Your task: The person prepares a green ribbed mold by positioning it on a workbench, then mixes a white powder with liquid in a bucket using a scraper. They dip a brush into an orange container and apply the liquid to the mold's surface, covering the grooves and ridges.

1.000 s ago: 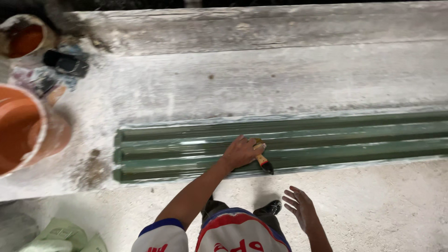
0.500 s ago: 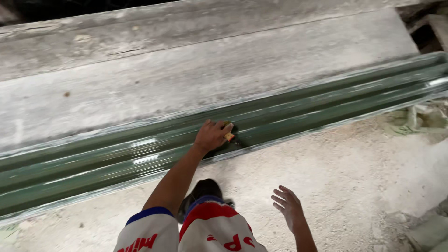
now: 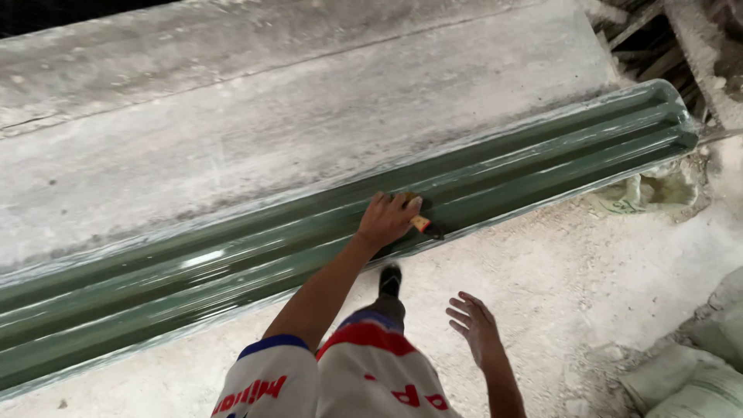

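Green ridged mould (image 3: pixel 232 267) wet with paint, left hand (image 3: pixel 387 219) grip around brush (image 3: pixel 424 226), right hand (image 3: pixel 474 329) spread wide.

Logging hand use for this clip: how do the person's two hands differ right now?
The left hand grips a paintbrush pressed against the green ribbed panel; the right hand is empty, fingers spread, hovering over the dusty floor. Both are bare.

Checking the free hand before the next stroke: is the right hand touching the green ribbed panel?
Apart. The head view shows the right hand open over the dusty floor, short of the green ribbed panel; only the left hand, holding a brush, is on it.
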